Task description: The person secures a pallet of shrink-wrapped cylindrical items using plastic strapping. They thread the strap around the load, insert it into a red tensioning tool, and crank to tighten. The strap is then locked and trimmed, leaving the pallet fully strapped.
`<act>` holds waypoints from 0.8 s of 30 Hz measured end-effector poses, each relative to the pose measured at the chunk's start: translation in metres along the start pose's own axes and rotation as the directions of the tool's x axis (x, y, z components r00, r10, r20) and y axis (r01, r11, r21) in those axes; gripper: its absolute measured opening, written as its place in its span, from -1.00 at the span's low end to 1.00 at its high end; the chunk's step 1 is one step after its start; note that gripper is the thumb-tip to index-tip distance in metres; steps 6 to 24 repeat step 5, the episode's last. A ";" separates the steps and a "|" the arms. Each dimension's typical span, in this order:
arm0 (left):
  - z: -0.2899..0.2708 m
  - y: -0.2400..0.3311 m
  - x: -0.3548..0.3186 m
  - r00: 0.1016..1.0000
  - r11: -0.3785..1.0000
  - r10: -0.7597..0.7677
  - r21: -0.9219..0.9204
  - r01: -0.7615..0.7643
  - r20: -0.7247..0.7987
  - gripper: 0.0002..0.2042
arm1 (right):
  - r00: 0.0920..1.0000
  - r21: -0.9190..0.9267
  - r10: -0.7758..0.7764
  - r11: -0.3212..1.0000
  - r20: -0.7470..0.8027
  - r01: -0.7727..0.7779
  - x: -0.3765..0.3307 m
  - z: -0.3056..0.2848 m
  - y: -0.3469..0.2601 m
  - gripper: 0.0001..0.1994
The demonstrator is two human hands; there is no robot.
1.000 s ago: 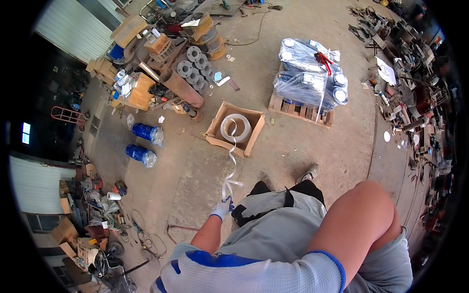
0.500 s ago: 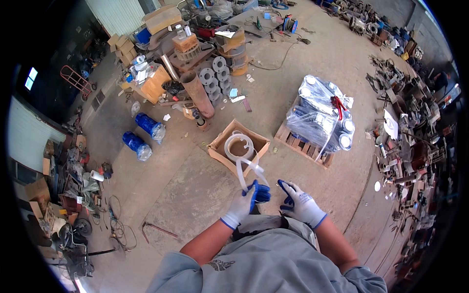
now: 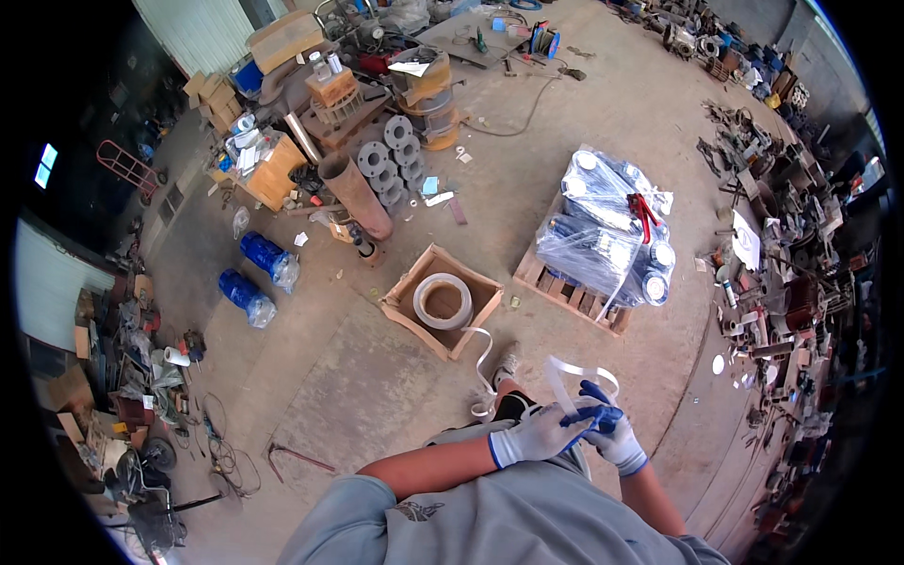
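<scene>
Both my hands wear white gloves with blue palms and meet low at the right, in front of my body. My left hand [image 3: 539, 437] is closed on a white plastic strapping band [image 3: 557, 384]. Pressed up against it, my right hand [image 3: 619, 444] grips the same band, which loops above the fingers. Where the gloves overlap, the fingertips are partly hidden. From the hands the band trails past my shoe to a strapping roll [image 3: 460, 317], which lies inside an open cardboard box [image 3: 395, 306] on the floor.
Right of the box, a wooden pallet [image 3: 556, 284] carries film-wrapped blue and white goods [image 3: 593, 245] with a red-handled tool [image 3: 644, 215] on top. Two blue cylindrical parts [image 3: 247, 298] lie at left. Grey flanges [image 3: 374, 158] and a rusty pipe [image 3: 355, 196] stand behind. Scrap lines the right wall.
My hands, apart before, have come together toward the right. The band has been drawn out of the box, now trailing across the floor. My view has shifted slightly.
</scene>
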State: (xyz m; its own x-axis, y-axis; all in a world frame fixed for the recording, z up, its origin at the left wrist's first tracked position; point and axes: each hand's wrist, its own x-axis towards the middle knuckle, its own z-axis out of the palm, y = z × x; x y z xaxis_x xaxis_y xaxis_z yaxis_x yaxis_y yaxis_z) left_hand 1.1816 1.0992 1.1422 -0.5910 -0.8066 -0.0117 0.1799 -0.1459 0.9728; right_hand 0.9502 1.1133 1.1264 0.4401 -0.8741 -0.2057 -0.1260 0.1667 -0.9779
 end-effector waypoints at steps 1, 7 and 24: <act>-0.015 0.003 0.009 0.996 0.995 -0.088 0.036 0.088 0.003 -0.63 | 0.996 -0.172 -0.079 0.981 0.047 0.086 0.010 -0.006 -0.001 -0.13; -0.071 0.017 0.032 0.976 0.948 -0.121 0.271 0.168 -0.183 -0.58 | 0.967 -0.160 -0.190 0.963 0.168 0.217 0.096 0.007 -0.038 -0.21; -0.071 0.017 0.032 0.976 0.948 -0.121 0.271 0.168 -0.183 -0.58 | 0.967 -0.160 -0.190 0.963 0.168 0.217 0.096 0.007 -0.038 -0.21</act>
